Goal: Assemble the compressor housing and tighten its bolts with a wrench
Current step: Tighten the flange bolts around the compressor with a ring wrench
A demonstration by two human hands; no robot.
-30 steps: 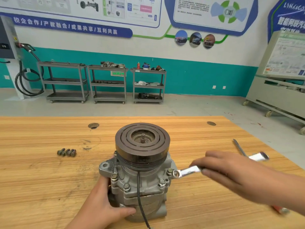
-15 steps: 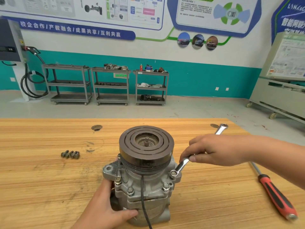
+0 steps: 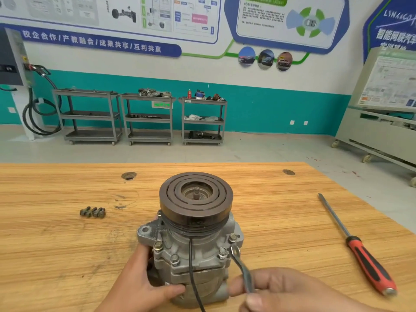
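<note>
Left hand, grip clasping grey cast-metal compressor housing on wooden counter, right hand, grip pinching flat steel wrench

Your left hand sits at the near edge of the table, gripping the compressor low on its left side; the thumb lies across its front, the fingers hidden behind it. Your right hand, just right of it, pinches the wrench handle between thumb and forefinger, forearm running off toward the near right corner
</note>
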